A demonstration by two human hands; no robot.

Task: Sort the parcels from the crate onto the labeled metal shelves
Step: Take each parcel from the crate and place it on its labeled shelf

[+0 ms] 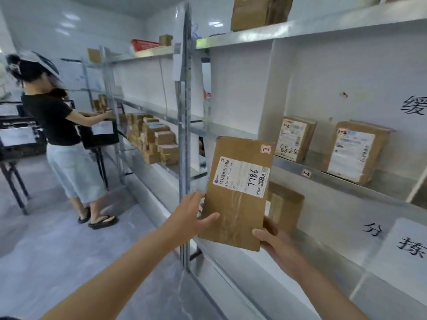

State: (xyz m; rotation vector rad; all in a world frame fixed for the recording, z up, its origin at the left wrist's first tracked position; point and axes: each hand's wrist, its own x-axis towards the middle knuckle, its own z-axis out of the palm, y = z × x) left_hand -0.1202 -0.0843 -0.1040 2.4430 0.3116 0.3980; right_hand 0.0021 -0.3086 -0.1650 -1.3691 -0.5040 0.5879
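I hold a flat brown cardboard parcel point(238, 192) upright in front of the metal shelves point(346, 179). Its white label reads 7786 and a small red tag sits at its top right corner. My left hand point(193, 213) grips its lower left edge, thumb across the front. My right hand point(275, 241) pinches its bottom right corner, thumb on the front. Two brown parcels point(294, 138) point(357, 151) stand on the middle shelf, one marked 8825. Another parcel point(285, 204) stands on the lower shelf, partly behind the one I hold.
A vertical shelf post point(184, 135) stands just left of the parcel. A person in a black top point(60, 125) works at the farther shelves, beside stacked small boxes point(153, 140) and dark crates point(20, 135) on a stand. A box point(256, 12) sits on the top shelf.
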